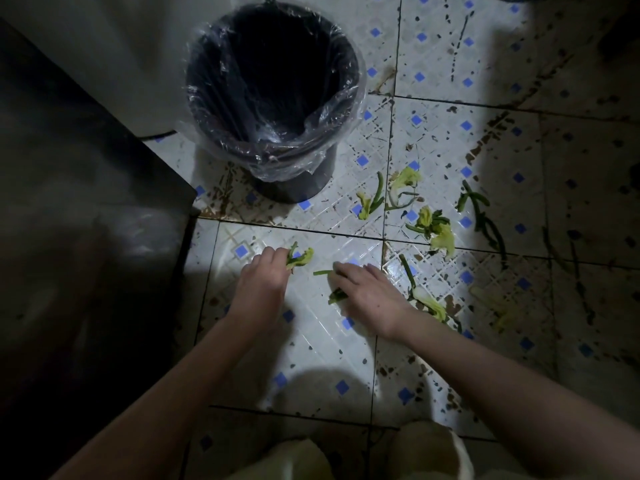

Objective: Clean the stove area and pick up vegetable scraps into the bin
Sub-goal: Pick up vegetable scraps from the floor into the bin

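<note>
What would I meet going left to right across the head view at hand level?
Dark cabinet side → left hand → yellow-green leafy scrap it pinches → right hand → green stalk with pale leaf.

Dim in here. One pool of light hits the middle of the floor (311,327); the corners fall nearly black. Glare glints on the liner (207,98) of the bin (301,188). Tile lines bow toward the edges.

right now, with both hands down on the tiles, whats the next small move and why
Probably curl the right hand round the green stems under its fingers. The left hand already pinches a leafy scrap, so both loads could go to the lined bin in one trip.
</note>
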{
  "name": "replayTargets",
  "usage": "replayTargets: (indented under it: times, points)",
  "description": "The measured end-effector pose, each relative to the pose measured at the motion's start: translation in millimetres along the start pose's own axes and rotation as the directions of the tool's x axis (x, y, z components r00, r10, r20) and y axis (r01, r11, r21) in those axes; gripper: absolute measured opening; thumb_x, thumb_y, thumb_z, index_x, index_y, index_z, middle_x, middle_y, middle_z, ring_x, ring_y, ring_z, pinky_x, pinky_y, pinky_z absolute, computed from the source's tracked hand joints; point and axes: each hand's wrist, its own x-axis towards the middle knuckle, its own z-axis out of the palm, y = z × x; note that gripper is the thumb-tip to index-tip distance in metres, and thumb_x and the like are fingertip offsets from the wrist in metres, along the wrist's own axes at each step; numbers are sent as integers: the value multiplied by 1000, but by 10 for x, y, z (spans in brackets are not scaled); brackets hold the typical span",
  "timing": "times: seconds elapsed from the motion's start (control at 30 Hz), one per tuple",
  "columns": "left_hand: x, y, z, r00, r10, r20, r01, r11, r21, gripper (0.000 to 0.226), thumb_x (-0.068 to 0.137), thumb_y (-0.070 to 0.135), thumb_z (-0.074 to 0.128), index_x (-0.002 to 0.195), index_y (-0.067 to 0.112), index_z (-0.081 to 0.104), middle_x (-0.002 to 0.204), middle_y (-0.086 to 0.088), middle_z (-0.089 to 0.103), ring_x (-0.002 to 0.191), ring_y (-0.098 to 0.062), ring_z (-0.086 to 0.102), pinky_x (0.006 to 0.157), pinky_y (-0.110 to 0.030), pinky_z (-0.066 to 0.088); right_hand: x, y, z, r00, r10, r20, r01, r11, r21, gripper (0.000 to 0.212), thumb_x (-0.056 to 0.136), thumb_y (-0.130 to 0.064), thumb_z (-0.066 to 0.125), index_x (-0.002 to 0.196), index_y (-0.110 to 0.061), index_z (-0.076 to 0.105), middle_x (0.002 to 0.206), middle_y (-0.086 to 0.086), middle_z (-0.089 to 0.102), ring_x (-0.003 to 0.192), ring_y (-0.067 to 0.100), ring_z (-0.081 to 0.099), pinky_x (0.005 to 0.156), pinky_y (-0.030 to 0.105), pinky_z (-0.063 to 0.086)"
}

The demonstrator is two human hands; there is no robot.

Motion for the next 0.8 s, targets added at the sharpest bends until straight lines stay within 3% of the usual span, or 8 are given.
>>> replayTargets:
  times: [0.13, 0.27, 0.4, 0.5, 0.63, 0.73, 0.8]
  points:
    - [-33, 0, -25, 999, 32, -30, -32, 999, 14, 42, 68, -9, 73, 107, -2, 59, 93, -14, 59, 76, -25, 57, 64, -39, 55, -35, -8, -27, 997, -37, 62, 40, 998, -47, 46, 91, -17, 54, 135, -16, 44, 150, 4, 31, 133, 23, 35, 109, 37, 30]
    - [-36, -7, -34, 999, 15, -31, -15, 1000, 12, 38, 75, -8, 68, 110, 0, 58, 94, -13, 58, 76, -25, 56, 65, -39, 53, -84, -40, -63, 994, -37, 105, 44, 997, -65, 46, 87, -6, 55, 132, -11, 47, 142, 5, 38, 122, 23, 43, 86, 36, 51]
    - [-42, -8, -30, 1000, 0, -10, 0, 1000, 5, 35, 84, -3, 59, 119, 2, 53, 102, -12, 56, 85, -24, 55, 76, -39, 51, -114, -51, -55, 990, -6, 143, 23, 992, -121, 61, 77, 6, 58, 134, -3, 38, 138, 12, 38, 118, 27, 45, 79, 35, 49]
    - [-50, 1, -36, 1000, 1, -7, -1, 1000, 9, 34, 89, 0, 54, 123, 4, 50, 106, -11, 55, 90, -23, 54, 81, -38, 50, -104, -51, -37, 990, 0, 141, 19, 991, -136, 59, 76, 8, 56, 131, -3, 39, 131, 14, 43, 112, 28, 48, 74, 34, 46]
    - [-54, 9, -47, 1000, 5, -15, -5, 1000, -13, 30, 95, 5, 46, 125, 5, 48, 109, -10, 53, 94, -23, 52, 84, -37, 47, -140, -9, 11, 997, -20, 80, 27, 996, -85, 49, 87, -3, 52, 134, -9, 41, 135, 9, 41, 116, 25, 47, 83, 34, 48]
    - [-46, 19, -58, 1000, -20, -20, 19, 998, -61, 28, 95, 6, 45, 122, 4, 49, 107, -12, 53, 93, -27, 52, 84, -40, 45, -194, -8, 58, 998, -30, 50, 32, 999, -36, 44, 93, -28, 47, 133, -11, 44, 133, 8, 42, 117, 25, 46, 93, 38, 46]
    - [-45, 42, -66, 999, -35, -25, 33, 996, -86, 27, 96, 10, 42, 122, 5, 50, 106, -13, 53, 93, -28, 51, 84, -41, 43, -230, -14, 78, 998, -19, 64, 22, 999, -48, 55, 92, -44, 44, 135, -10, 42, 132, 7, 42, 117, 25, 45, 96, 39, 44]
